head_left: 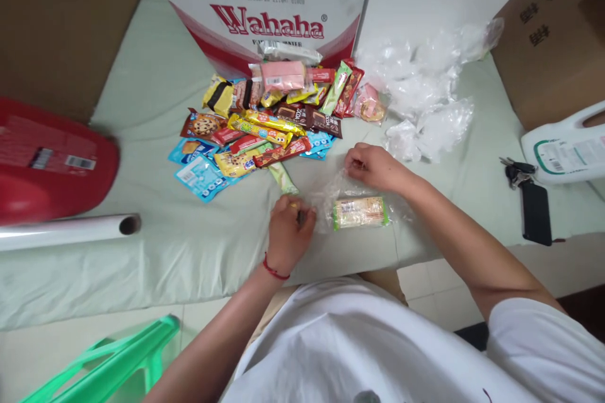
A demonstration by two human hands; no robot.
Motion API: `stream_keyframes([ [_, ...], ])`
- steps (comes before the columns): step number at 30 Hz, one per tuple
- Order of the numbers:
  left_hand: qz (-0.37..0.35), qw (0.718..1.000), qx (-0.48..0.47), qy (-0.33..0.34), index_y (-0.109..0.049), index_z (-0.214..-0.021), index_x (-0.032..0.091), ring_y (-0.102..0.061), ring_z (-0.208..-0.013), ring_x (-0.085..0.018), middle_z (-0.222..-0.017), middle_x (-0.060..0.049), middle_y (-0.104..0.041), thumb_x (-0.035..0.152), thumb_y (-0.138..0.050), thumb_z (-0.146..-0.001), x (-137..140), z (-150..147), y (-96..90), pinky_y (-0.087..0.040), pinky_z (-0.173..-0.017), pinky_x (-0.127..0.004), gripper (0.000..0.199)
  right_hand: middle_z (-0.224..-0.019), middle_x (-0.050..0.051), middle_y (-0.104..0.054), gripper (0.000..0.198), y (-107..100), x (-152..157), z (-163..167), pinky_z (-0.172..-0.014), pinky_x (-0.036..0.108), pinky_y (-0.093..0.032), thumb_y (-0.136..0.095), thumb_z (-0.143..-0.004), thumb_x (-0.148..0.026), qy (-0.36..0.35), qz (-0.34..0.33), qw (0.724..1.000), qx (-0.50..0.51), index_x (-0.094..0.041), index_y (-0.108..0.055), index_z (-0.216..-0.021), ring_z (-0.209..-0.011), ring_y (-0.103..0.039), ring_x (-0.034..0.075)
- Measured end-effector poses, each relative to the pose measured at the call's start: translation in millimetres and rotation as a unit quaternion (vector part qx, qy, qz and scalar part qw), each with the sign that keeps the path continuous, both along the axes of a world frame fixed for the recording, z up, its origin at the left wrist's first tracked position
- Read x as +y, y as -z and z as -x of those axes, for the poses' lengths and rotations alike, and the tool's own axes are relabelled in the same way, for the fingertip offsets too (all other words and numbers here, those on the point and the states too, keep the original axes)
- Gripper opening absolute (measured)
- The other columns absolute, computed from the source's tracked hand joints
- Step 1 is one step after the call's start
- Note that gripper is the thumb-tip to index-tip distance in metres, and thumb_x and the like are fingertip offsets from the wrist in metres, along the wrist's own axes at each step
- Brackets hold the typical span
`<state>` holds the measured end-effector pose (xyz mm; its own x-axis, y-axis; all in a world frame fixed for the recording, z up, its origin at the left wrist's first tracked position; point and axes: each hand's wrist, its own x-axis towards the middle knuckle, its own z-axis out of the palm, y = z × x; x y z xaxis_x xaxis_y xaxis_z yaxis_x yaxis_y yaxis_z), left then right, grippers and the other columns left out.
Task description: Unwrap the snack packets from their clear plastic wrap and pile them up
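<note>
My left hand, a red cord round its wrist, is closed at the left end of a clear plastic bag. A bit of yellow shows at its fingers, too small to name. Pinched fingers of my right hand grip the bag's upper edge. Inside the bag lies a wrapped biscuit pack with green ends. Just beyond my left hand is a pale green snack stick, at the front of a heap of wrapped snacks. That heap includes a yellow snack stick and blue packets.
A Wahaha carton stands behind the heap. Crumpled clear bags lie at the back right. To the right are a white jug, keys and a black phone. A red container and a roll are left.
</note>
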<state>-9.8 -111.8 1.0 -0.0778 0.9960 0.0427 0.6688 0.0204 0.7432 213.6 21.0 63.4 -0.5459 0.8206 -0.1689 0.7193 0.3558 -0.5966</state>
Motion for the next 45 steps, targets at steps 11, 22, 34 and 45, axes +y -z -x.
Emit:
stream_keyframes([
  [11,0.06,0.948,-0.309,0.039,-0.069,-0.083,0.019,-0.064,-0.089,-0.015,-0.122,-0.009,-0.063,0.034,-0.074,-0.078,10.1,5.5,-6.8,-0.05,-0.068,-0.026,0.016,-0.066,-0.003,-0.055,0.023,10.1,-26.8,0.0,-0.063,0.026,-0.032,-0.061,-0.091,-0.04,0.098,0.016,0.987,0.126,-0.019,-0.061,-0.08,-0.062,-0.044,0.013],
  [22,0.196,0.913,-0.348,-0.088,-0.054,-0.105,0.021,-0.046,-0.048,-0.007,-0.1,-0.002,-0.068,0.045,-0.072,-0.077,18.6,-12.7,-5.0,-0.038,-0.044,-0.024,0.041,-0.074,0.0,-0.064,0.024,27.6,-27.4,6.1,-0.066,0.026,-0.033,-0.057,-0.097,-0.036,0.131,-0.053,0.987,0.077,-0.019,-0.064,-0.081,-0.067,-0.051,0.015],
  [34,0.161,0.976,-0.144,-0.006,-0.065,-0.095,0.019,-0.054,-0.061,-0.013,-0.087,-0.002,-0.067,0.037,-0.071,-0.075,1.6,-3.3,-13.0,-0.043,-0.061,-0.028,0.028,-0.104,0.008,-0.071,0.025,32.9,-48.7,27.3,-0.07,0.032,-0.034,-0.048,-0.106,-0.036,0.143,-0.112,0.977,-0.108,-0.021,-0.067,-0.103,-0.093,-0.063,0.023],
  [45,0.15,0.973,-0.167,-0.059,-0.066,-0.096,0.02,-0.05,-0.054,-0.011,-0.075,0.002,-0.064,0.039,-0.072,-0.077,4.5,18.3,-9.8,-0.038,-0.053,-0.024,0.027,-0.105,0.007,-0.072,0.027,44.6,-49.9,23.2,-0.072,0.031,-0.034,-0.045,-0.108,-0.036,0.153,-0.114,0.977,-0.089,-0.02,-0.067,-0.104,-0.095,-0.064,0.023],
])
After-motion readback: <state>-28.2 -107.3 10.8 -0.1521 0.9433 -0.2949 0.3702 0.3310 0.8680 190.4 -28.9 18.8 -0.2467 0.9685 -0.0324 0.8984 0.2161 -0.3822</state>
